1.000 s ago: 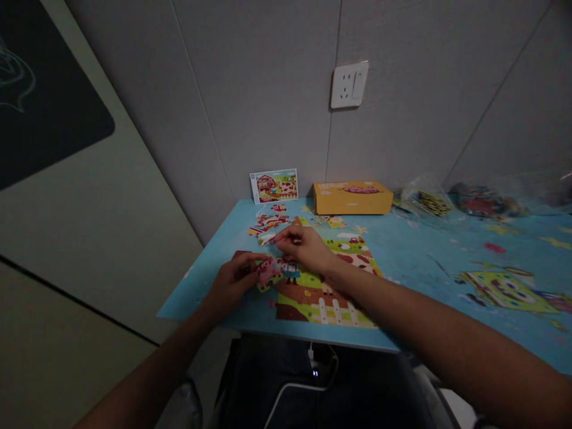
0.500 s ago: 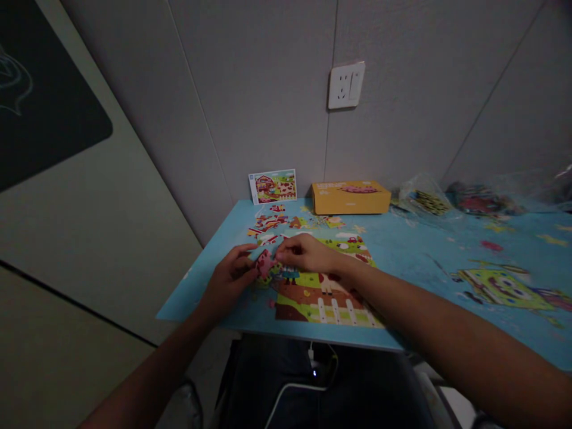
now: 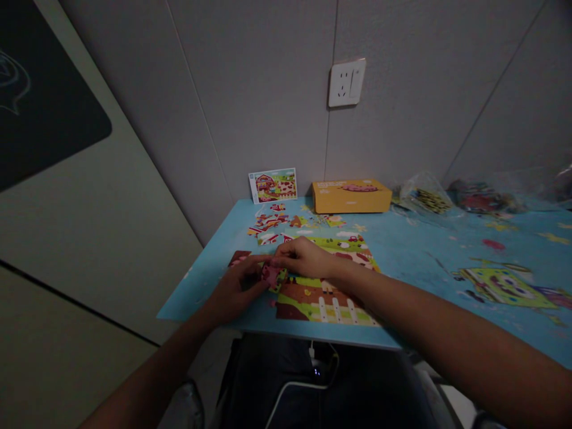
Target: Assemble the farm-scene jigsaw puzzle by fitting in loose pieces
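A partly built farm jigsaw [image 3: 330, 286] lies on the blue table [image 3: 415, 256] near its front edge. My left hand [image 3: 235, 286] and my right hand [image 3: 301, 257] meet at the jigsaw's left edge, both pinching a pink puzzle piece [image 3: 269, 274] held low over the table. Fingers of each hand are curled around that piece. Several loose pieces [image 3: 270, 223] lie just beyond my hands, toward the wall.
A reference picture card [image 3: 273, 185] leans on the wall, with a yellow box [image 3: 351, 196] to its right. Clear plastic bags of pieces [image 3: 426, 199] lie at the back right. A wall socket [image 3: 346, 83] sits above. A cable hangs under the table edge.
My hands and the pink piece have dropped from slightly raised to the jigsaw's left edge, nearer the table surface. A dark piece by my left hand shows again.
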{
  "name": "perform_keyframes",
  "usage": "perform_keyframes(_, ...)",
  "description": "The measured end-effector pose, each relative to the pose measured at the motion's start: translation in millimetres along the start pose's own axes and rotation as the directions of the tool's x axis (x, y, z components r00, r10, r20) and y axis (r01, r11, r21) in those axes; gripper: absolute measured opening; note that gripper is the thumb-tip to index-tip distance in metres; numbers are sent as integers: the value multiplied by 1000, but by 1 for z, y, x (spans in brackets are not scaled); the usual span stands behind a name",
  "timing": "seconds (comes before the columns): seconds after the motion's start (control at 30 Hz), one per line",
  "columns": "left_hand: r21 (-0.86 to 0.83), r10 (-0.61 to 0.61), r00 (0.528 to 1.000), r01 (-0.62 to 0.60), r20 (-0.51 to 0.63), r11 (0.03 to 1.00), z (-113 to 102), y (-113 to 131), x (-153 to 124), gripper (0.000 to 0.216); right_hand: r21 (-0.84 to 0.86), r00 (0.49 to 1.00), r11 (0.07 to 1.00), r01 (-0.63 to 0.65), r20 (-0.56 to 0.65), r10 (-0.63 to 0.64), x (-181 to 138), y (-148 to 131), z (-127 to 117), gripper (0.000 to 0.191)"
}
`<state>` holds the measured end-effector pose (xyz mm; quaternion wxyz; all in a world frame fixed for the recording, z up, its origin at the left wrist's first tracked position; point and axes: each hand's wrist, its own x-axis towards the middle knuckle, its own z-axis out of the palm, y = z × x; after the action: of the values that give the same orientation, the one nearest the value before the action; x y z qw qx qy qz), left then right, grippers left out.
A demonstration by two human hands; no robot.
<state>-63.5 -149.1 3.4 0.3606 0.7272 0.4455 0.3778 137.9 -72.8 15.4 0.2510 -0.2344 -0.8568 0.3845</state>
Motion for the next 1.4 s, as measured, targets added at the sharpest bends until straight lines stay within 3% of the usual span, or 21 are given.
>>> perform_keyframes(0.1, -113, -85, 990, 72, -113, 991, 0, 3, 1, 38, 100, 1000, 995, -29, 0, 29, 0, 0, 1, 26)
perform_keyframes(0.23, -240, -182, 958, 127, -221, 962, 0, 2, 4, 34, 148, 980, 987, -62, -179, 88, 2, 3, -2, 22)
perform_keyframes(0.37, -227, -176, 966, 131, -188, 965, 1, -1, 3, 35, 64, 945, 991, -120, -298, 133, 3, 10, -9, 23)
perform_keyframes(0.5, -223, -154, 977, 119, -150, 968, 1, -2, 0, 46, -136, 862, 969, -208, -494, 116, 4, 19, -17, 23)
perform_keyframes(0.63, -100, -176, 984, 173, -26, 980, 1, -3, -3, 30, -243, 797, 919, -311, -593, 113, 3, 25, -28, 23)
perform_keyframes(0.73, -33, -179, 984, 179, 11, 983, 0, -3, -3, 27, -301, 804, 896, -327, -587, 97, 2, 27, -31, 23)
perform_keyframes(0.87, 174, -98, 994, 105, -44, 979, 0, 0, -1, 24, -337, 836, 889, -311, -542, 86, 1, 25, -27, 21)
perform_keyframes(1.07, 565, 109, 994, -79, -21, 821, 6, 3, 3, 19, -357, 874, 896, -265, -482, 67, 1, 19, -23, 21)
perform_keyframes(1.17, 569, 159, 986, -158, 48, 807, 4, 5, 1, 17, -363, 874, 893, -267, -481, 66, 0, 17, -25, 23)
perform_keyframes(1.23, 508, 147, 977, -207, 156, 836, -3, 8, -1, 13, -372, 875, 889, -266, -480, 61, 0, 17, -25, 24)
perform_keyframes(1.33, 396, 155, 916, -307, 371, 866, -17, 13, -6, 19, -390, 879, 884, -255, -474, 45, 1, 19, -26, 24)
perform_keyframes(1.4, 363, 164, 899, -323, 406, 874, -23, 13, -7, 21, -396, 881, 883, -252, -471, 41, 1, 20, -25, 23)
